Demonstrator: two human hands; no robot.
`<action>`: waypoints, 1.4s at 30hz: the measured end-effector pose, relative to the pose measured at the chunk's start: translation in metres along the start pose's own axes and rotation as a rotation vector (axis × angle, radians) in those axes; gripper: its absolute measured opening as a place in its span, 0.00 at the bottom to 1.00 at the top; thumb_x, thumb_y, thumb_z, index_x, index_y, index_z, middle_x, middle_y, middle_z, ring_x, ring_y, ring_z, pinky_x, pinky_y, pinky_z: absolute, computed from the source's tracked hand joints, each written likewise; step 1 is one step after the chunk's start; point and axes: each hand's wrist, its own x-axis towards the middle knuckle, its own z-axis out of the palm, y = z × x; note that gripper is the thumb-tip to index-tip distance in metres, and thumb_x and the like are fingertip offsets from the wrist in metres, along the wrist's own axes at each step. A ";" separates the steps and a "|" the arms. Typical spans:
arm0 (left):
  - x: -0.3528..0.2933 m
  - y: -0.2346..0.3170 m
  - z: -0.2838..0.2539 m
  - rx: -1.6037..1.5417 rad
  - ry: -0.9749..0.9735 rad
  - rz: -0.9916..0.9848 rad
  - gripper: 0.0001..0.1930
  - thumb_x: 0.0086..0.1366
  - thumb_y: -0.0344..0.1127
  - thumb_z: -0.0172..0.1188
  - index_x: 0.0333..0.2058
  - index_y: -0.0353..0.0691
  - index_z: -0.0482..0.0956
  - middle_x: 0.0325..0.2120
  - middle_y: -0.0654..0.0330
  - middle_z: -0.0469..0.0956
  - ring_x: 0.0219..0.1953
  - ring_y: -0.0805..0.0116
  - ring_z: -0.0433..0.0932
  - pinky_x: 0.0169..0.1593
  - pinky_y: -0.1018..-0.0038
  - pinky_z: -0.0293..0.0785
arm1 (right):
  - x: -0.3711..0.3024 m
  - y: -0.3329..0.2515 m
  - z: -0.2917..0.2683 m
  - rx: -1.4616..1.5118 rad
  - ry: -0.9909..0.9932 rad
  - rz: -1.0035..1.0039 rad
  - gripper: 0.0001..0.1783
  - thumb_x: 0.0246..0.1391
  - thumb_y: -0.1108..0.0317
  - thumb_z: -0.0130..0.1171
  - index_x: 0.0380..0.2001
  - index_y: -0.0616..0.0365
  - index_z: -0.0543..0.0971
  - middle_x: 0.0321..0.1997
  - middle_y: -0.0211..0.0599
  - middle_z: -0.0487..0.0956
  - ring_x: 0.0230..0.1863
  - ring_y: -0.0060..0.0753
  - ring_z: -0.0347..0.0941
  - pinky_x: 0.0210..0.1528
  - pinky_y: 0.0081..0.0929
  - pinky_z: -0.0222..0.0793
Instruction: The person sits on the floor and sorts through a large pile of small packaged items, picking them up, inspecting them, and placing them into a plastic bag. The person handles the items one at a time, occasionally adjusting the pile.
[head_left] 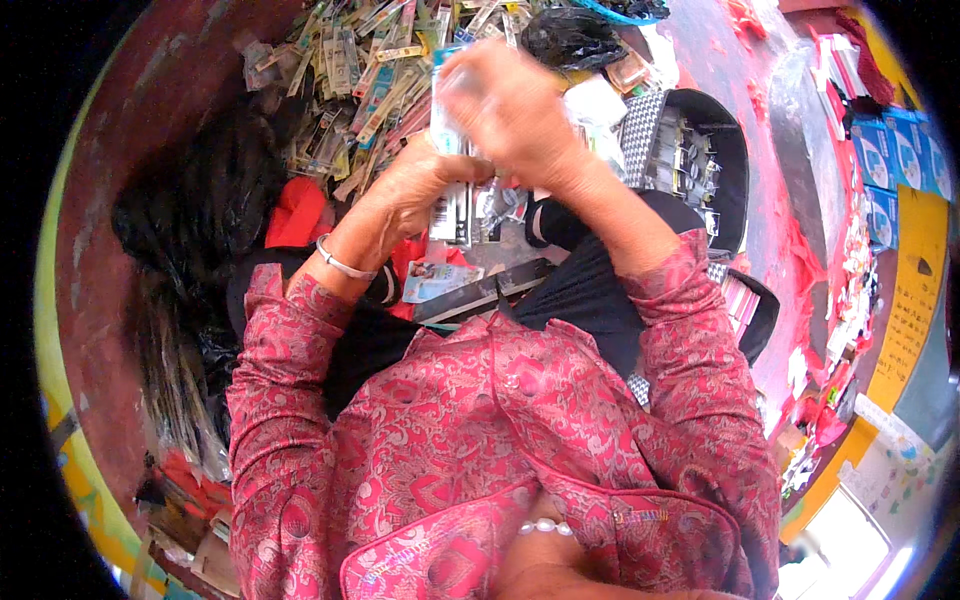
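Above the lap: two bare hands meet at a packet (440, 118).
Packet: upright, clear and white with a blue upper end; located between the hands, partly covered by them.
Left hand (425, 180): fingers curled, thumb laid across toward the right; pinching the packet at its lower part. Bracelet (345, 262) fitted around the wrist.
Right hand (510, 110): placed higher than the left, fingers bent over the packet's right side; blurred by motion. Cannot tell whether the fingertips are pressed together on it.
Below the hands: further packs (455, 215), flat, one with a barcode; partly hidden.
Near the lap: a printed card (440, 280) lying flat; just right of it, a dark strip (490, 290) set at a slant.
Beyond the hands: a pile (365, 75) of slim clear packs, loose and overlapping, many colours.
Right of the pile: a black bag (570, 38), crumpled.
Right side: an open case (740, 180), checked wall and black rim, packs set inside; nearer the person, a second case (765, 310) with striped contents.
Left side: a large dark bag (200, 190); red cloth (298, 212) beside it.
Far right: blue boxes (880, 160), stacked, and a yellow board (905, 290).
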 end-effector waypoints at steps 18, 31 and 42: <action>-0.006 0.019 0.000 -0.079 -0.184 -0.066 0.26 0.43 0.21 0.55 0.46 0.31 0.63 0.35 0.50 0.73 0.36 0.63 0.75 0.36 0.75 0.74 | 0.030 0.071 -0.056 0.287 0.292 0.644 0.10 0.48 0.67 0.48 0.25 0.63 0.73 0.22 0.34 0.74 0.25 0.26 0.70 0.27 0.23 0.64; -0.017 0.028 0.002 0.049 -0.423 -0.240 0.30 0.39 0.32 0.63 0.44 0.30 0.65 0.29 0.47 0.75 0.24 0.69 0.76 0.25 0.79 0.74 | 0.014 0.049 -0.054 0.686 -0.753 0.680 0.16 0.43 0.59 0.58 0.32 0.61 0.76 0.28 0.28 0.76 0.27 0.15 0.70 0.31 0.12 0.65; -0.011 0.026 -0.009 -0.117 -0.256 -0.195 0.24 0.50 0.37 0.61 0.44 0.32 0.65 0.32 0.55 0.74 0.29 0.72 0.76 0.29 0.77 0.75 | 0.014 0.040 -0.054 0.758 -0.495 0.844 0.10 0.39 0.65 0.60 0.22 0.60 0.77 0.21 0.28 0.75 0.22 0.15 0.70 0.25 0.14 0.64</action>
